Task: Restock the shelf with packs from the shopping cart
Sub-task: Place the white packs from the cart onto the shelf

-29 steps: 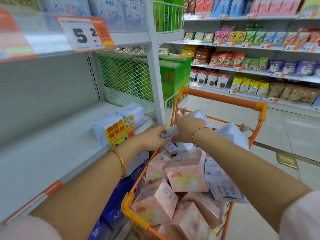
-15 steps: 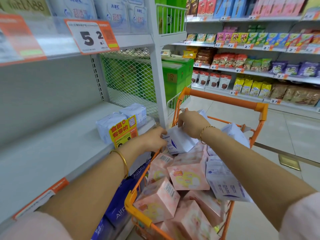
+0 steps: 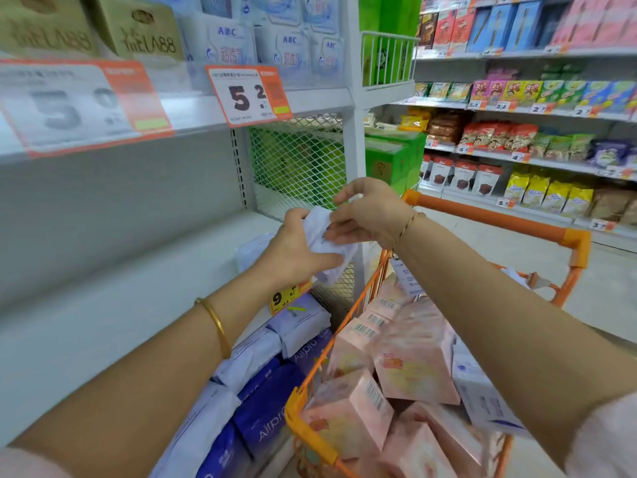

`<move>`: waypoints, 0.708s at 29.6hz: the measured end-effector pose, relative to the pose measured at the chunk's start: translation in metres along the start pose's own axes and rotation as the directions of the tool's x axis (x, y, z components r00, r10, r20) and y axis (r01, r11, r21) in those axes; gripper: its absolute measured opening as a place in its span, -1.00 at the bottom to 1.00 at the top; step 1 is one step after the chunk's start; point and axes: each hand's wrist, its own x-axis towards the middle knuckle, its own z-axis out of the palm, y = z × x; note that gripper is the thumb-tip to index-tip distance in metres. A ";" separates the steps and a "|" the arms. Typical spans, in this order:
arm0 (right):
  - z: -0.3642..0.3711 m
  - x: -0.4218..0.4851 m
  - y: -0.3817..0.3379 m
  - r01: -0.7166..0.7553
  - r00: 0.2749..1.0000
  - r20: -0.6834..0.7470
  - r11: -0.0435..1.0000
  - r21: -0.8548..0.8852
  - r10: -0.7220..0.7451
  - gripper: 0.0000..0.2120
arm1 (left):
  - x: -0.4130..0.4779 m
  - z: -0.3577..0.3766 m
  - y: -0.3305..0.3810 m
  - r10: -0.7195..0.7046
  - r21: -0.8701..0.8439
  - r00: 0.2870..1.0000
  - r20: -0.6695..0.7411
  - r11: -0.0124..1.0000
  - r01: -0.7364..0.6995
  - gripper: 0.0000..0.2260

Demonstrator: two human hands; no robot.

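A soft white pack (image 3: pixel 327 248) is held in the air between the orange shopping cart (image 3: pixel 489 220) and the grey shelf (image 3: pixel 103 305). My left hand (image 3: pixel 296 251) grips it from the left and below. My right hand (image 3: pixel 370 212) pinches its top right side with the fingertips. Behind my left hand, white packs (image 3: pixel 253 250) lie on the shelf near the mesh divider (image 3: pixel 296 163), mostly hidden. The cart holds pink boxes (image 3: pixel 413 360) and white packs (image 3: pixel 482 398).
A white upright post (image 3: pixel 355 139) stands between shelf and cart. Price tags (image 3: pixel 248 94) hang from the shelf above. Blue and white packs (image 3: pixel 262 384) fill the lower shelf. Across the aisle, snack shelves (image 3: pixel 517 146) line the right side.
Both hands have lifted the white pack out of the cart and carried it up and left, toward the shelf. The view has moved closer to the shelf.
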 end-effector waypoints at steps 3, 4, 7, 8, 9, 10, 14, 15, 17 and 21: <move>0.010 0.007 -0.006 0.095 0.994 -0.050 0.995 0.037 -0.093 -0.88 | 0.004 -0.023 -0.007 -0.097 -0.129 0.995 -0.006 0.987 0.095 -0.44; 0.012 0.010 -0.007 0.126 0.987 -0.100 0.992 0.007 -0.125 -0.88 | 0.004 -0.031 -0.011 -0.143 -0.202 0.990 0.017 0.969 0.143 -0.49; 0.014 0.020 -0.006 0.121 0.976 -0.147 0.965 -0.233 -0.158 -0.86 | 0.003 -0.052 -0.023 -0.208 -0.303 0.975 0.077 0.927 0.222 -0.54; 0.016 0.022 -0.003 0.076 0.989 -0.099 0.948 -0.308 -0.111 -0.77 | 0.003 -0.058 -0.028 -0.216 -0.346 0.973 0.080 0.909 0.230 -0.52; 0.019 0.023 0.000 0.018 0.999 -0.038 0.936 -0.351 -0.034 -0.66 | 0.004 -0.063 -0.033 -0.220 -0.404 0.972 0.076 0.885 0.232 -0.51; 0.023 0.023 0.003 -0.030 0.999 0.026 0.934 -0.357 0.042 -0.58 | 0.004 -0.067 -0.037 -0.224 -0.477 0.972 0.070 0.848 0.230 -0.52; 0.048 0.028 0.010 0.013 0.977 0.214 0.993 -0.115 0.012 -0.64 | 0.011 -0.079 -0.049 -0.182 -0.595 0.979 0.087 0.779 0.198 -0.40; 0.053 0.032 0.010 0.077 0.979 0.198 0.990 -0.119 -0.053 -0.65 | 0.015 -0.083 -0.052 -0.148 -0.531 0.987 0.070 0.832 0.162 -0.44; 0.061 0.043 0.007 0.178 0.974 0.164 0.975 -0.132 -0.156 -0.59 | 0.024 -0.091 -0.053 -0.091 -0.418 0.996 -0.019 0.905 0.074 -0.53; 0.070 0.068 0.003 0.281 0.959 0.083 0.937 -0.205 -0.270 -0.46 | 0.054 -0.104 -0.069 -0.110 -0.410 0.949 -0.296 0.912 -0.023 -0.20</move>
